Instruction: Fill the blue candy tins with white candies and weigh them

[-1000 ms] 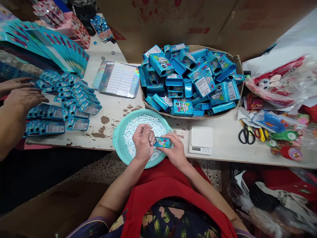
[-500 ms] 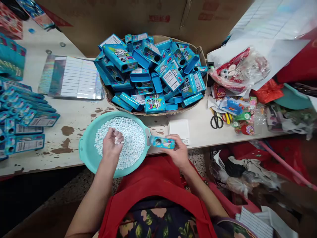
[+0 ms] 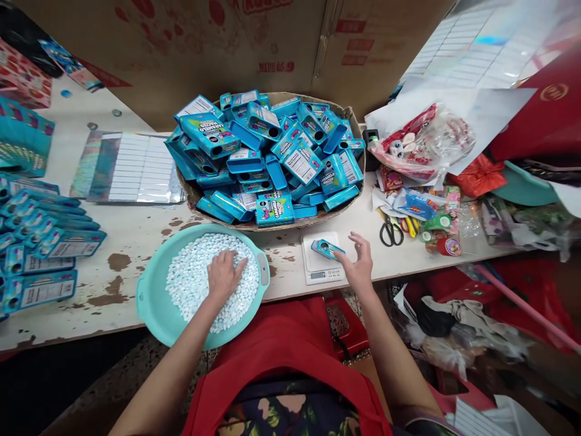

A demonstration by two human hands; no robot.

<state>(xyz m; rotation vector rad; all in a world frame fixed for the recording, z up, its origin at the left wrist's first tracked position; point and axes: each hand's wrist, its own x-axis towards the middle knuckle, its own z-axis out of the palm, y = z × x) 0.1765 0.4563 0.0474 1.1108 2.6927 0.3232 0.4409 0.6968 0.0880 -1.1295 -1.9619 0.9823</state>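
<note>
White candies (image 3: 186, 281) lie in a mint bowl (image 3: 151, 303) under the left hand (image 3: 223, 277), its fingers loosely spread, while the right hand (image 3: 360, 266), open too, has its thumb by a blue box (image 3: 327, 249) on the scale (image 3: 316, 265), touching or not I can't tell from here.

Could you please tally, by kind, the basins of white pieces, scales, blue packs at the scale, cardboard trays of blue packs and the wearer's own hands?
Basin of white pieces: 1
Scale: 1
Blue pack at the scale: 1
Cardboard tray of blue packs: 1
Left hand and right hand: 2
Total: 6
</note>
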